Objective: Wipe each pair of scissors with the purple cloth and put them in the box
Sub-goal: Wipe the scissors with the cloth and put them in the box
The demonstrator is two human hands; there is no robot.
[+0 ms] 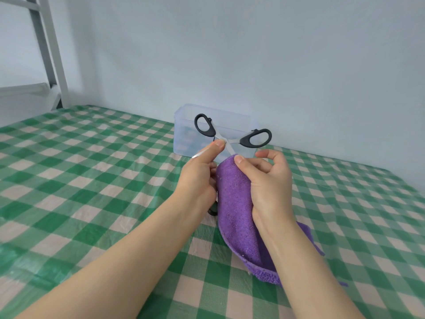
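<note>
Left hand [199, 174] pinches the scissors [255, 138] steady; right hand [271, 180], pinching cloth [234, 203] round a blade, should slide slowly toward 6 o'clock.

Both bare forearms reach forward, close together. The left grip [197, 171] pinches the scissors [244, 141] with thumb and fingers. The right grip [269, 178] curls round the cloth [234, 203], thumb pressing on it.

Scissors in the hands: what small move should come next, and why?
Probably draw the purple cloth down the blade toward its tip. The scissors are open, the left hand pinches them near the pivot, and the right hand pinches the cloth round one blade just below the pivot.
</note>
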